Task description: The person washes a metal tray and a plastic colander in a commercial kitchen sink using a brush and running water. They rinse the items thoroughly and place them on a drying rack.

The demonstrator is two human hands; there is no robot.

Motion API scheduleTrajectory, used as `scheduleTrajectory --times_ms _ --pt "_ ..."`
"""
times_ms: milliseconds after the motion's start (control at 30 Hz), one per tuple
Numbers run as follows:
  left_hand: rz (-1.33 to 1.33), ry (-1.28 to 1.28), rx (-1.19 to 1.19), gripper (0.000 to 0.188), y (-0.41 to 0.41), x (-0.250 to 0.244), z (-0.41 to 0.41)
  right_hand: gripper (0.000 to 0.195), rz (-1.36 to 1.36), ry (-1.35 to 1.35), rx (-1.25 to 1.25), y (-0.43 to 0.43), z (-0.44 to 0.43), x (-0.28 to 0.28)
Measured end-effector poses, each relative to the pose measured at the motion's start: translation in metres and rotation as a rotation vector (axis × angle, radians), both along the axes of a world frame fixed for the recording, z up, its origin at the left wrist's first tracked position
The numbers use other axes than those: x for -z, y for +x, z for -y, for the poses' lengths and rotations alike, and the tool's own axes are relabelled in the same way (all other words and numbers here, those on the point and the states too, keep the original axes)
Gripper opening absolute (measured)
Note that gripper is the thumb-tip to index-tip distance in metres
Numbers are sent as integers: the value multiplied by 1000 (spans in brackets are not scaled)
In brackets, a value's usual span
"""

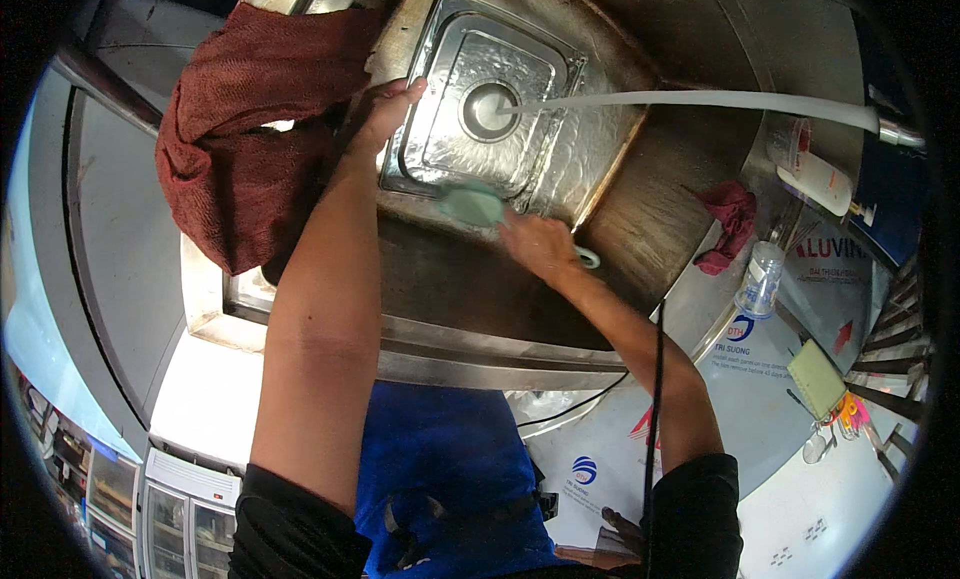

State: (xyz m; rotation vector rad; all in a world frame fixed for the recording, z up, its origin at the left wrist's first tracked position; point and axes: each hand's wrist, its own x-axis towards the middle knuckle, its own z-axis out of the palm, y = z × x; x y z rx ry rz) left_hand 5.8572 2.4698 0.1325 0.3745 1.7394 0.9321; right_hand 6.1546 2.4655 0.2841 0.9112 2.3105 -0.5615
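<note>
My left hand point(388, 114) grips the left rim of a rectangular stainless steel pan or lid point(442, 136) with a round recess, tilted inside a metal sink point(450, 279). My right hand point(541, 247) holds a green scrub brush point(472, 204) by its handle, the brush blurred at the near edge of the steel piece. The handle's looped end shows behind the hand. A stream of water point(675, 99) from the faucet point(896, 133) at the right lands in the round recess and spreads over the metal.
A dark red towel point(247, 136) drapes over the sink's left side. On the right are a smaller red cloth point(727, 223), a clear plastic cup point(761, 279), a white pump bottle point(817, 180) and a hanging light green cloth or pad point(816, 376). A black cord point(654, 414) hangs by my right forearm.
</note>
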Motion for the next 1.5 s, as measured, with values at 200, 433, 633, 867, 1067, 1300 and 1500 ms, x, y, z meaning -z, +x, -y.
scheduleTrajectory --times_ms 200,433,633,867,1067,1300,1500 --pt "-41 -34 89 55 -9 15 -5 32 113 120 107 59 -16 -6" --pt "43 -102 -28 59 -2 25 -5 35 75 195 552 55 -37 18" --pt "-228 -270 0 66 7 -12 -30 44 -420 256 959 -29 -100 37" --pt "-74 359 -171 33 61 -109 -75 35 -786 185 834 -144 -104 -53" --pt "309 601 8 38 120 -180 -101 30 -889 232 1101 -61 -107 -121" --pt "-216 597 492 44 102 -250 -90 48 -732 728 1195 144 -118 -190" --pt "-529 563 731 30 92 -273 -86 42 -286 824 1217 265 -120 -193"
